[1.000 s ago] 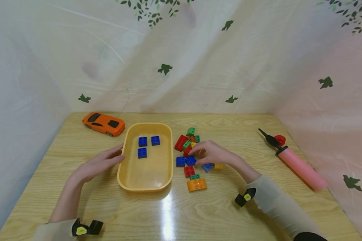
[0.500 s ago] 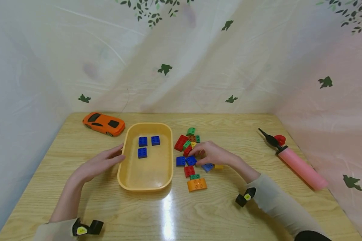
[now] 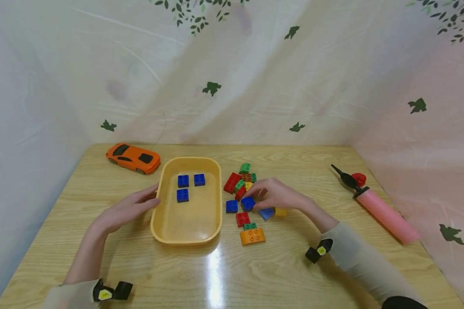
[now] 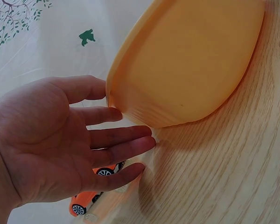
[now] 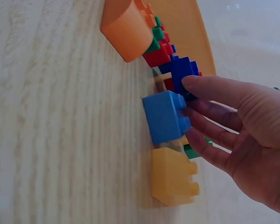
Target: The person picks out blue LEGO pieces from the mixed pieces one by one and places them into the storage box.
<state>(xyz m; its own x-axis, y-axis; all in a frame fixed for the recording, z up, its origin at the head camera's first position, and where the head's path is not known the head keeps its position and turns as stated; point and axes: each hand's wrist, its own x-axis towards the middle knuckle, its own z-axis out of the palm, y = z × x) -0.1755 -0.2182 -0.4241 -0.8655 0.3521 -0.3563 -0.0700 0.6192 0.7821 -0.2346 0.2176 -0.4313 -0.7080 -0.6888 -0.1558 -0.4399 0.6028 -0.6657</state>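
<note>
A dark blue toy brick (image 3: 248, 204) is pinched between the thumb and fingers of my right hand (image 3: 276, 195); in the right wrist view this blue brick (image 5: 181, 77) stands out from the bricks around it. Just beyond it lies a light blue brick (image 5: 163, 117), close under my fingers. My left hand (image 3: 129, 210) touches the left side of a yellow plastic tray (image 3: 185, 223), its fingers loosely extended along the outer wall (image 4: 130, 105). Inside the tray sit three blue bricks (image 3: 183, 181). Another blue brick (image 3: 231, 206) lies between the tray and my right hand.
Red, green, brown and yellow bricks cluster right of the tray, including a red brick (image 3: 232, 183). Nearer me lies an orange brick (image 3: 253, 236). An orange toy car (image 3: 133, 159) stands back left; a pink hand pump (image 3: 386, 216) lies at the right beside a red object (image 3: 359, 179).
My right hand has shifted slightly up and right, and the dark blue brick has moved with it, away from the neighbouring blue brick. The left hand and tray stay put.
</note>
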